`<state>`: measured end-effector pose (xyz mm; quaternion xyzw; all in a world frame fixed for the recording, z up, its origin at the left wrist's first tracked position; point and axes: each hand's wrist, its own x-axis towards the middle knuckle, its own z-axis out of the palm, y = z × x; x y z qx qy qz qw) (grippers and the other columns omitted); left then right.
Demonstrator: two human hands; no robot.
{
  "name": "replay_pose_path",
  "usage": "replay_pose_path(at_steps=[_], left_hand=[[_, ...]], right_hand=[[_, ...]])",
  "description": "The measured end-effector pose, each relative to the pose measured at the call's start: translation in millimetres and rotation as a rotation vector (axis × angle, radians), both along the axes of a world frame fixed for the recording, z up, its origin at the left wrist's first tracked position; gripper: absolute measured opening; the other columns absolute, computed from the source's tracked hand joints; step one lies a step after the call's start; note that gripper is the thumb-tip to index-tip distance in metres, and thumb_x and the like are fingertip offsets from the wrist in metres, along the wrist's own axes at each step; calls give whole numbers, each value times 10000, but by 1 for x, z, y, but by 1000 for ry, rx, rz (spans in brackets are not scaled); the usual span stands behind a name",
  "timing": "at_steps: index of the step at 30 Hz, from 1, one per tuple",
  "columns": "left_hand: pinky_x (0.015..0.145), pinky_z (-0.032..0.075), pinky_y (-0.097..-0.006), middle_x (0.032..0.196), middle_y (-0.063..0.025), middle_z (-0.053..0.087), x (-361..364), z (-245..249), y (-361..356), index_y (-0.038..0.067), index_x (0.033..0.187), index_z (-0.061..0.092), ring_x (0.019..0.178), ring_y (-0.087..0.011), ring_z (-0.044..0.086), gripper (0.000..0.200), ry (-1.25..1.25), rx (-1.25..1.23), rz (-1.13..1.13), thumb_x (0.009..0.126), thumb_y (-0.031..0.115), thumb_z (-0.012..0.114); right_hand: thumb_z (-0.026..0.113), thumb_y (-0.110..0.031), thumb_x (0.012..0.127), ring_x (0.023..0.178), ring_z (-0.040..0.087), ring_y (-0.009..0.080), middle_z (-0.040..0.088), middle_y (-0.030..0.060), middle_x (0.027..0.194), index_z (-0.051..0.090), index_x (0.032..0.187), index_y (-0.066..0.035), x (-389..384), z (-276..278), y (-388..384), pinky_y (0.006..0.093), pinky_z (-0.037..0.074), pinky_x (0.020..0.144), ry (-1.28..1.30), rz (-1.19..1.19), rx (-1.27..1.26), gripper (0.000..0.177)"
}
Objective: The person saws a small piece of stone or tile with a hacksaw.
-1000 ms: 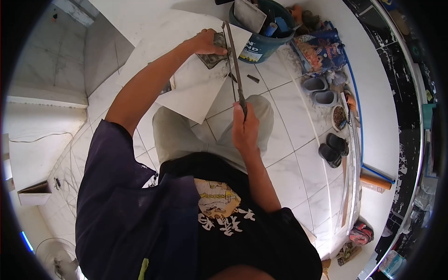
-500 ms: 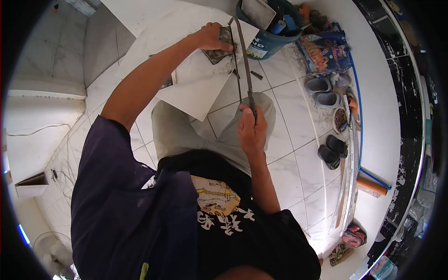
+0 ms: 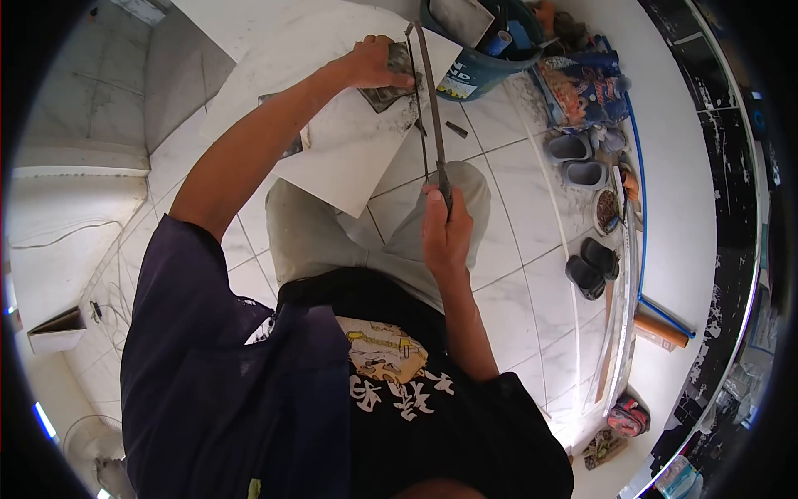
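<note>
My right hand (image 3: 446, 233) is closed around the handle of a hacksaw (image 3: 431, 100), whose frame points away from me. Its thin blade runs along the right edge of a dark, dusty flat piece (image 3: 378, 98). My left hand (image 3: 376, 65) grips that piece, fingers over its far side and thumb near the blade, pressing it against a white board (image 3: 357, 158). Dark dust is scattered on the board around the blade. Another dark piece (image 3: 293, 148) lies partly hidden under my left forearm.
A dark green bucket (image 3: 474, 79) holding tools stands beyond the board. A small dark offcut (image 3: 455, 130) lies on the tiled floor (image 3: 507, 200). Along the right wall are grey clogs (image 3: 584, 175), black slippers (image 3: 592, 270), a blue printed bag (image 3: 582, 91) and long strips (image 3: 611, 333).
The hacksaw and my right hand have shifted slightly, the frame a little to the left. My left hand stays on the dark flat piece.
</note>
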<state>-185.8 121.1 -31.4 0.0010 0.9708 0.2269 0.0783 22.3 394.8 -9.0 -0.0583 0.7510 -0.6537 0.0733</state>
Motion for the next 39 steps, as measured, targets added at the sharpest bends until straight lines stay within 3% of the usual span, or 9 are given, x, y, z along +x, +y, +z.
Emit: replay_pose_path(at_steps=[13, 16, 21, 23, 26, 30, 35, 37, 39], left_hand=[[1141, 435, -531, 1499, -308, 446, 0, -9, -4, -90, 1507, 401, 1414, -484, 425, 1186, 24, 92, -25, 733, 702, 827], [1145, 431, -527, 1502, -298, 449, 5, -9, -2, -84, 1509, 401, 1416, -488, 419, 1153, 55, 82, -42, 755, 681, 822], [1163, 411, -478, 1454, -301, 485, 2, -3, -9, -76, 1522, 395, 1406, -428, 453, 1049, 31, 145, -61, 821, 583, 813], [1176, 404, -478, 1453, -302, 485, 0, 4, -11, -59, 1547, 365, 1430, -430, 427, 1130, -40, 301, -13, 764, 596, 850], [1199, 383, -516, 1518, -291, 407, 8, 11, -6, -31, 1584, 297, 1453, -459, 372, 1366, -61, -19, -135, 571, 618, 945], [1195, 381, -525, 1541, -290, 375, 11, 9, 0, -31, 1589, 286, 1459, -464, 354, 1390, -50, -21, -75, 562, 643, 938], [1197, 350, -535, 1529, -298, 396, 6, 9, -2, -46, 1576, 327, 1451, -478, 352, 1204, -84, 164, -9, 743, 692, 788], [1199, 343, -538, 1525, -302, 404, 6, 6, -1, -49, 1568, 342, 1449, -482, 353, 1162, -65, 126, -23, 772, 683, 766], [1201, 335, -541, 1521, -306, 411, 7, 2, -3, -52, 1561, 358, 1447, -486, 353, 1120, -48, 85, -26, 800, 674, 744]], right_hand=[[556, -294, 1090, 616, 533, 148, 556, 86, 671, 587, 965, -10, 6, -4, 7, 340, 450, 596, -11, -15, 58, 312], [539, -308, 1093, 622, 554, 189, 600, 104, 688, 601, 995, -12, -38, 13, -23, 368, 472, 616, 20, -35, 221, 318], [538, -328, 1092, 627, 560, 212, 620, 120, 707, 599, 997, -14, -75, -8, -47, 391, 480, 629, 112, -52, 102, 334], [545, -327, 1089, 623, 552, 203, 615, 117, 706, 598, 990, -13, -72, -10, -43, 385, 477, 625, 106, -59, 85, 333], [563, -331, 1085, 618, 517, 179, 591, 103, 698, 597, 978, -11, -76, -16, -41, 368, 464, 612, 43, -51, 65, 339], [583, -324, 1081, 636, 475, 124, 540, 66, 680, 596, 964, -10, -76, -35, -38, 337, 441, 595, 18, -40, -71, 336], [597, -303, 1078, 647, 460, 90, 522, 34, 677, 611, 974, -5, -73, -38, -37, 316, 432, 585, 23, -64, -51, 317], [565, -319, 1088, 502, 455, 48, 485, -40, 611, 648, 1008, -24, -75, -44, -39, 260, 370, 462, 108, -69, -102, 317], [567, -315, 1088, 503, 454, 46, 488, -41, 612, 647, 1007, -24, -72, -38, -39, 259, 369, 462, 119, -65, -94, 312]])
